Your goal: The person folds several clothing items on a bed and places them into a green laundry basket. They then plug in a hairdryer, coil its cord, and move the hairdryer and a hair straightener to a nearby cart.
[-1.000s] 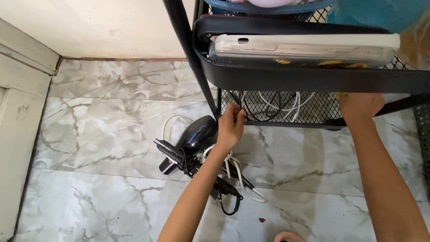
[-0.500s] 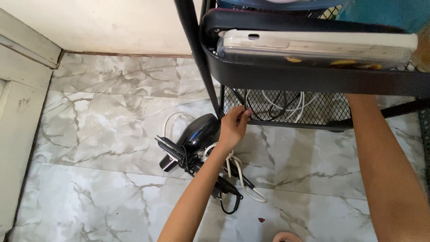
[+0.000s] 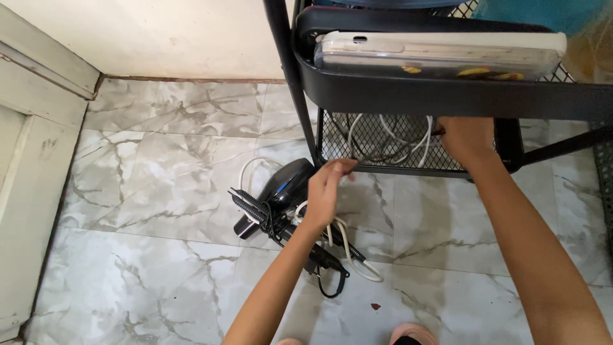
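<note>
My left hand [image 3: 329,188] hovers with loosely spread fingers just in front of the lower mesh basket [image 3: 383,150] of a black cart, holding nothing. Right below it on the floor lie a black hair dryer [image 3: 288,184], a black hair straightener [image 3: 248,206] and a looped white cable [image 3: 355,259], tangled together. My right hand [image 3: 469,137] reaches into the lower basket among white and black cables [image 3: 408,137]. Its fingers are hidden under the upper tray.
The cart's black upper tray [image 3: 447,96] carries a flat clear case [image 3: 440,54]. A black cart post [image 3: 290,76] stands by the cream wall. A pale door frame [image 3: 25,160] runs along the left. The floor is grey marbled tile [image 3: 159,191].
My left hand has drawn a little back from the basket's front rim. My right hand stays in the basket.
</note>
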